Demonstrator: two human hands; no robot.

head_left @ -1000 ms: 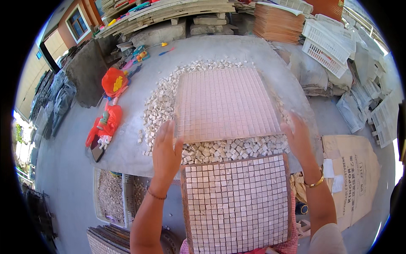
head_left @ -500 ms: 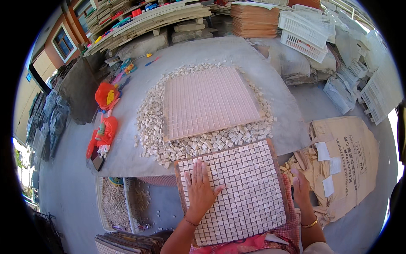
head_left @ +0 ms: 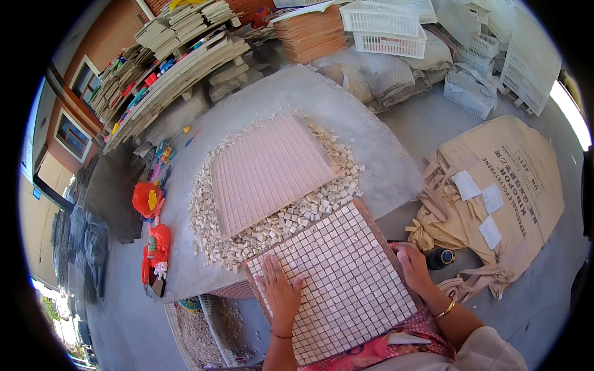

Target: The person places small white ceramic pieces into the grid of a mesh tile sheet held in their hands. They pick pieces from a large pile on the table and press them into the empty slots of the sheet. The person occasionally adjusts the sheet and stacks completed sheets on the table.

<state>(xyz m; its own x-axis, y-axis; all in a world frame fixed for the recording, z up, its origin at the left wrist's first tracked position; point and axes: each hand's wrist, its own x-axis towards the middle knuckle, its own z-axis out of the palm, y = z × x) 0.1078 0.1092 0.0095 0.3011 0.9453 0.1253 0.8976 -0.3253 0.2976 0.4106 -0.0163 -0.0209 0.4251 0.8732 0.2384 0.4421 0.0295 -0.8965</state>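
A wood-edged tray filled with rows of small square stone mosaic tiles (head_left: 337, 272) leans from the table's near edge down onto my lap. My left hand (head_left: 279, 290) lies on the tiles at the tray's left side, fingers stretched and the palm down. At the tray's right edge is my right hand (head_left: 413, 267), its fingers curled against the rim; the fingertips are partly hidden. Beyond the tray, a pale pink gridded board (head_left: 272, 170) rests on a heap of loose stone cubes (head_left: 288, 226).
The grey table (head_left: 371, 145) carries red toys (head_left: 159, 244) at its left. Below stands a white crate of stone cubes (head_left: 207, 315). To the right lie a large tan sack (head_left: 513, 179) and a dark bottle (head_left: 440, 258). White plastic baskets (head_left: 383, 34) are stacked behind.
My right hand has come in from beside the tray to its right edge, and its fingers have curled. My left hand stays flat on the tiles. The view has turned and shifted right.
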